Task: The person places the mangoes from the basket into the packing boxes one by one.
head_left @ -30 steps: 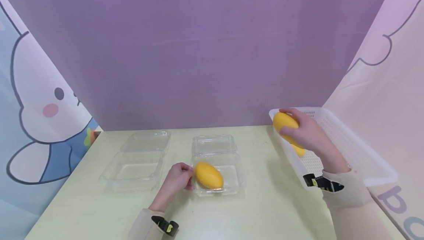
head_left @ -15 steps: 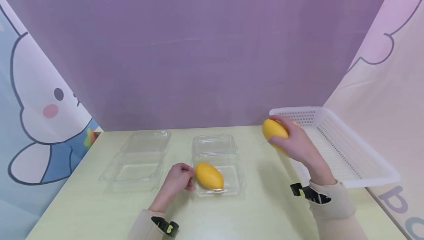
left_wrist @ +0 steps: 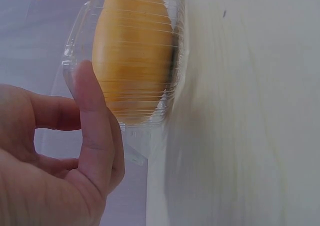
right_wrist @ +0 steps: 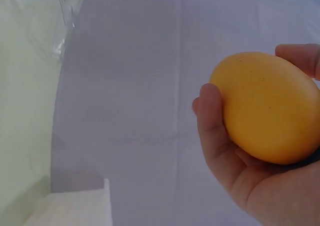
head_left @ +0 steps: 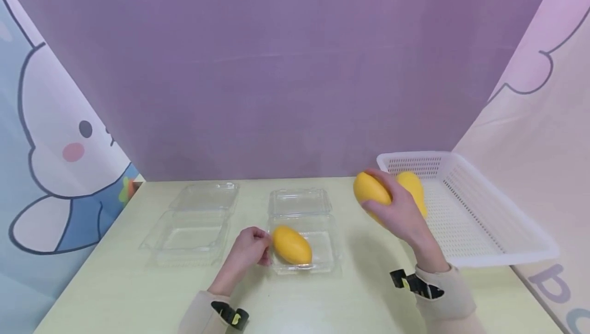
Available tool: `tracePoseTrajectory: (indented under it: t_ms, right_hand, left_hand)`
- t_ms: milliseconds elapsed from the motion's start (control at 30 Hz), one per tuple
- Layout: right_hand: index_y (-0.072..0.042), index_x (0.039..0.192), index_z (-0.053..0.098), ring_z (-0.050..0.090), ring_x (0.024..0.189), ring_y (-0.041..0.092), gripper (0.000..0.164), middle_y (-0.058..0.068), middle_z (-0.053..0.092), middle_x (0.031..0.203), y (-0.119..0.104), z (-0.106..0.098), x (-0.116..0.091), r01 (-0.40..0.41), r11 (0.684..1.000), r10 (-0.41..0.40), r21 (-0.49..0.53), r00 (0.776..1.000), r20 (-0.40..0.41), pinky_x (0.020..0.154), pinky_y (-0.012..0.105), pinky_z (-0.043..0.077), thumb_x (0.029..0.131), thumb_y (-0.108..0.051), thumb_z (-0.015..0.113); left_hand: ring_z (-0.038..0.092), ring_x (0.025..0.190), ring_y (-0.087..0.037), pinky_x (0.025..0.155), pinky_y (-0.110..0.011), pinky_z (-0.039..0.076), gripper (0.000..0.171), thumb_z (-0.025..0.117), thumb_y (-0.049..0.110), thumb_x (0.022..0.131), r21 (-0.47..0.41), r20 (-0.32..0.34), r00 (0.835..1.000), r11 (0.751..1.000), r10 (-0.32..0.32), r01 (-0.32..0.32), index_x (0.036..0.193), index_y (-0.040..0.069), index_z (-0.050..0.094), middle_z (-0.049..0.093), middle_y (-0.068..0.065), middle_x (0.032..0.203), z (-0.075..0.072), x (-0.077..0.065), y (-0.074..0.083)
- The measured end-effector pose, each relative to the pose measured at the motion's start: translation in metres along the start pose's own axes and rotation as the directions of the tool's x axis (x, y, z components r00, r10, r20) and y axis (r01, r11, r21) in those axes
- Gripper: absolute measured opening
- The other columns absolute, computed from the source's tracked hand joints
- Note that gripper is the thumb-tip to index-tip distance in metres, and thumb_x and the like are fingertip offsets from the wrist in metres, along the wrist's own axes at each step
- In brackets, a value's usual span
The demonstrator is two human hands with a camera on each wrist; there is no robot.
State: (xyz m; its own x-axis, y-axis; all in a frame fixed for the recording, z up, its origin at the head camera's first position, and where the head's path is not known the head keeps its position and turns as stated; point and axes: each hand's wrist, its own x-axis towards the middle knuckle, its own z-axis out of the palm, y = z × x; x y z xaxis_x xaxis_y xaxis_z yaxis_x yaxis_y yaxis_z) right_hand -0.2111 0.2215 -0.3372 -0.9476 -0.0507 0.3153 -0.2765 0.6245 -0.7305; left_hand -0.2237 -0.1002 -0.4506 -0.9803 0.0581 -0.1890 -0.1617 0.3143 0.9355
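My right hand (head_left: 402, 212) holds a yellow mango (head_left: 370, 189) in the air, left of the white basket. In the right wrist view, thumb and fingers curl round that mango (right_wrist: 267, 108). A second mango (head_left: 292, 245) lies in the left part of an open clear plastic clamshell box (head_left: 324, 248) on the table. My left hand (head_left: 250, 247) pinches this box's left rim; the left wrist view shows the thumb and fingers (left_wrist: 92, 105) at the edge, with the mango (left_wrist: 132, 55) behind the ribbed wall.
Another open clear clamshell box (head_left: 191, 236) stands to the left on the pale table (head_left: 295, 303). The white perforated basket (head_left: 475, 221) at the right contains a mango (head_left: 412, 189), partly behind my right hand. A purple panel (head_left: 286, 78) rises behind the table.
My right hand has carried its mango left and slightly down, away from the basket, uncovering the mango there. The left hand has kept its place on the box.
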Motion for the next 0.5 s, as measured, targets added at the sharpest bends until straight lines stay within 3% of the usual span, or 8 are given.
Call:
tracePoseTrajectory:
  t_ms: [367,500]
  right_hand:
    - [-0.021,0.138,0.047,0.052,0.086,0.024,0.061,0.003,0.055,0.126,-0.001,0.032,-0.002,0.071,0.995,-0.073,0.074,0.997,0.024,0.069,0.036,0.046,0.08,-0.014,0.066]
    - [-0.024,0.137,0.047,0.053,0.084,0.025,0.06,0.004,0.055,0.121,-0.002,0.042,-0.002,0.063,0.992,-0.069,0.11,0.997,0.044,0.066,0.036,0.047,0.081,-0.016,0.067]
  left_hand:
    - [0.058,0.055,-0.019,0.054,-0.032,0.056,0.02,0.053,0.009,0.091,-0.009,0.001,1.0,1.0,-0.004,0.004,0.104,-0.006,0.052,0.058,-0.016,0.077,0.0,0.0,0.001]
    - [0.058,0.055,-0.019,0.054,-0.032,0.056,0.02,0.053,0.01,0.091,-0.005,-0.001,1.0,1.0,0.0,0.0,0.104,-0.006,0.052,0.058,-0.016,0.077,-0.001,0.0,0.0]
